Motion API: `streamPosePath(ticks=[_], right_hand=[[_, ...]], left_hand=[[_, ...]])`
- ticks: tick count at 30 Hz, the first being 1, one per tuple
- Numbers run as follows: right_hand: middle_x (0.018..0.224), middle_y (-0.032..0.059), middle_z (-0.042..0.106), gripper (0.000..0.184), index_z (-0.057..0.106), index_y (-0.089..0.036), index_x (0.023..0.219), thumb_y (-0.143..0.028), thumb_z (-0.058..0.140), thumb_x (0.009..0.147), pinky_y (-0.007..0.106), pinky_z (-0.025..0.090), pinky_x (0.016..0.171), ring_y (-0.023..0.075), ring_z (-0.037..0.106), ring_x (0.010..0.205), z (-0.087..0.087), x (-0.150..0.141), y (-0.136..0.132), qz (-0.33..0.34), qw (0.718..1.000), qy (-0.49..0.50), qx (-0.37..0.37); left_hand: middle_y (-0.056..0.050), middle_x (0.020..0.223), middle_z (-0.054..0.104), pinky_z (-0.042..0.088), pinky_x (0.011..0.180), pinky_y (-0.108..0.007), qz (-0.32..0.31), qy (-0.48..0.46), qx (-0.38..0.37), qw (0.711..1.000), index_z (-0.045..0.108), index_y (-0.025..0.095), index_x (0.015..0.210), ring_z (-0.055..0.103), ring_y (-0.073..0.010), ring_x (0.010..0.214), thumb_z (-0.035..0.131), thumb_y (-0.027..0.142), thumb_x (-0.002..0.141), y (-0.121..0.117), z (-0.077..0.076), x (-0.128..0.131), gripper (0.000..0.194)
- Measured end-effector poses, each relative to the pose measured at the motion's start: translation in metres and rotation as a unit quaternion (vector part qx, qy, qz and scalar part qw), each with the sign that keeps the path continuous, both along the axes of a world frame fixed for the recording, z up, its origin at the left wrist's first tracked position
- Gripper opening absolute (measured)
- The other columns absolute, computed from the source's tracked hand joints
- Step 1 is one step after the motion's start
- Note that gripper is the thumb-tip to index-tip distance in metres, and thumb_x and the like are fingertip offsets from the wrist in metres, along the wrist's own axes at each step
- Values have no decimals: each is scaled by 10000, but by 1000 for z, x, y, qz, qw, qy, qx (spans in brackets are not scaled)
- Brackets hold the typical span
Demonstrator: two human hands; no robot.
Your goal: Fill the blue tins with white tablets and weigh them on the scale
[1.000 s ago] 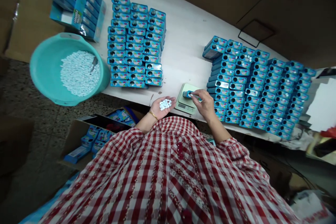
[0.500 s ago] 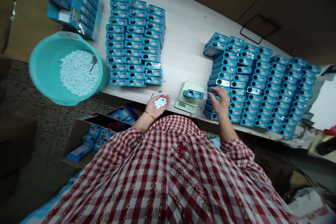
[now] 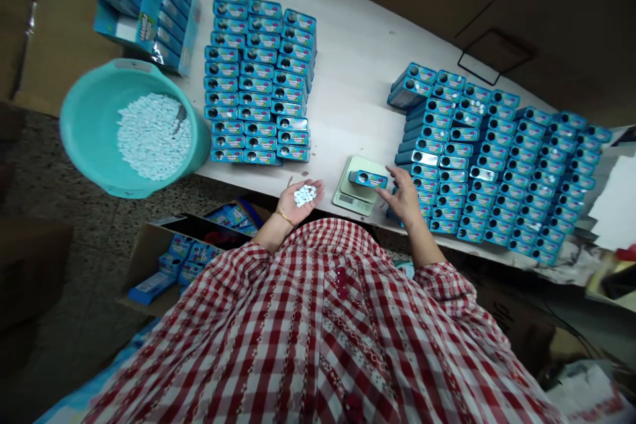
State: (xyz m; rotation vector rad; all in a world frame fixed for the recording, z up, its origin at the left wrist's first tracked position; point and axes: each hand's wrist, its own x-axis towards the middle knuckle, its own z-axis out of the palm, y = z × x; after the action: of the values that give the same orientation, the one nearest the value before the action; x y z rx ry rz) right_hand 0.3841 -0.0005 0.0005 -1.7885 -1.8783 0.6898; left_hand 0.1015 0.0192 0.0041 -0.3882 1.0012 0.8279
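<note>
My left hand (image 3: 297,201) is cupped palm up at the table's near edge and holds a small heap of white candies (image 3: 305,195). A small pale green scale (image 3: 358,186) sits just right of it with one blue tin (image 3: 368,179) lying on top. My right hand (image 3: 403,195) hovers beside the scale with fingers spread, its fingertips close to that tin, holding nothing. A big block of blue tins (image 3: 497,159) stands right behind and to the right of this hand.
A second block of stacked blue tins (image 3: 258,76) stands at the table's left. A teal basin (image 3: 106,146) of white candies with a scoop in it sits off the left edge. Blue display cartons (image 3: 144,6) lie at far left; a cardboard box (image 3: 169,252) of tins is on the floor.
My right hand let go of the tin on the scale, reached right to the tin block, and has come back beside the scale. The left hand stayed cupped with the candies.
</note>
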Motion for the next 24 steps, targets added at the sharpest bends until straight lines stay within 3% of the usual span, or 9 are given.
streamPosePath(ticks=[4,7,9,13,16,18,21,24], right_hand=[[1085,98,577,408,510,-216,1171,-328,551,780,440,432,888,253,527,1019,-5,-10,8,71,997,-33,-3],[1000,97,610,358,524,-201,1140,-304,519,797,416,460,823,246,558,923,-1,-15,44,82,995,-39,32],[1015,104,607,367,519,-193,1142,-292,524,787,407,460,813,248,559,922,3,-18,88,65,995,-45,56],[1025,118,609,376,531,-175,1108,-244,554,740,426,442,820,273,561,932,3,-32,204,7,997,-65,41],[1025,118,610,365,547,-177,1074,-194,559,710,427,435,832,271,561,933,-10,-54,284,-26,998,-65,6],[1067,108,600,360,554,-187,1069,-163,539,710,412,429,867,249,554,965,-23,-72,322,-27,999,-38,8],[1216,81,530,419,523,-202,1145,-121,480,736,376,399,943,204,494,1092,-36,-90,346,-11,999,8,36],[1338,73,424,482,469,-195,1230,-115,467,755,358,361,980,194,396,1200,-30,-73,329,8,998,-27,63]], left_hand=[[-121,840,683,512,790,-361,7,-4,-6,1000,601,119,798,652,-204,866,428,154,796,2,4,-1,176],[-123,832,686,522,767,-340,26,1,-5,1000,602,125,791,658,-197,840,430,136,793,5,5,-6,172],[-123,834,687,530,751,-333,47,7,-3,999,605,130,792,661,-196,824,432,129,791,7,6,-10,173],[-119,842,688,545,735,-329,93,24,-17,995,607,143,792,666,-200,814,419,116,798,4,7,-20,190],[-112,839,688,550,750,-335,126,48,-37,990,599,163,757,668,-207,823,413,115,807,-2,7,-27,199],[-119,836,688,552,753,-344,145,65,-59,986,598,161,755,668,-216,825,422,113,804,-6,5,-31,189],[-126,844,688,556,751,-348,165,78,-81,980,599,154,777,666,-227,838,433,108,797,-10,3,-34,173],[-116,847,689,562,734,-342,162,80,-87,980,593,157,814,669,-220,825,425,109,803,-8,1,-33,175]])
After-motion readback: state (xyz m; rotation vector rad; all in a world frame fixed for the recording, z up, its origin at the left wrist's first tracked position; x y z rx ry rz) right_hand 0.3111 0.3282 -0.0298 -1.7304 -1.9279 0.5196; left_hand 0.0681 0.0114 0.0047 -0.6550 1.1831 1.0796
